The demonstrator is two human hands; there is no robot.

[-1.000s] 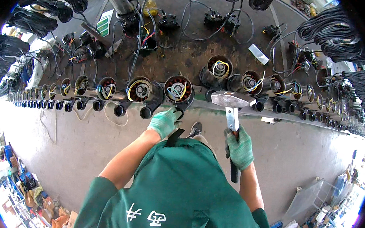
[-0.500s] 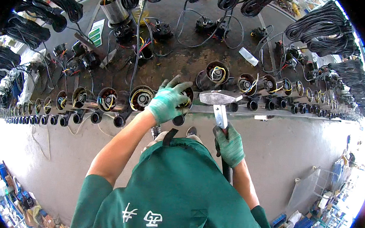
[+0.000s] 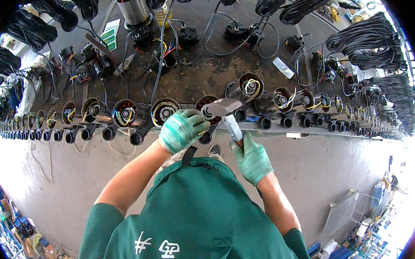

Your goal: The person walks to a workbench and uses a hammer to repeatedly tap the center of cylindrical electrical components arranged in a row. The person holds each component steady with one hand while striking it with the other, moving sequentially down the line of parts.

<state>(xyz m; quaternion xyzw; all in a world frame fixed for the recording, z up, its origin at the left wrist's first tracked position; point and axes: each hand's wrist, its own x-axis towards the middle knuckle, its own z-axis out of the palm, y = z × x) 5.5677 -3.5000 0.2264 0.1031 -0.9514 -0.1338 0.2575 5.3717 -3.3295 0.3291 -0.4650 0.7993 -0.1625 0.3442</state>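
My right hand [image 3: 253,160], in a green-and-black glove, is wrapped round the handle of a hammer [image 3: 232,126]. The grey steel hammer head [image 3: 225,107] is over the right side of an open cylindrical motor housing [image 3: 205,101] at the bench edge, hiding part of its inside; whether they touch I cannot tell. My left hand [image 3: 183,130], gloved alike, is closed with curled fingers at the left front of that housing. What its fingers hold, if anything, is hidden. Left of it sits another motor housing [image 3: 165,111] with yellow and white wires inside.
Similar housings with black tube ends line the bench edge both ways. One housing [image 3: 251,86] stands higher, behind the row. Coiled black cables [image 3: 363,42] hang around the dark workbench [image 3: 187,81]. A steel cylinder [image 3: 133,8] and a bottle [image 3: 163,15] stand at the back left.
My left hand has come down off the housing's top, its spread fingers now curled at the near side. The hammer has moved left and tilted, its head now over the housing.
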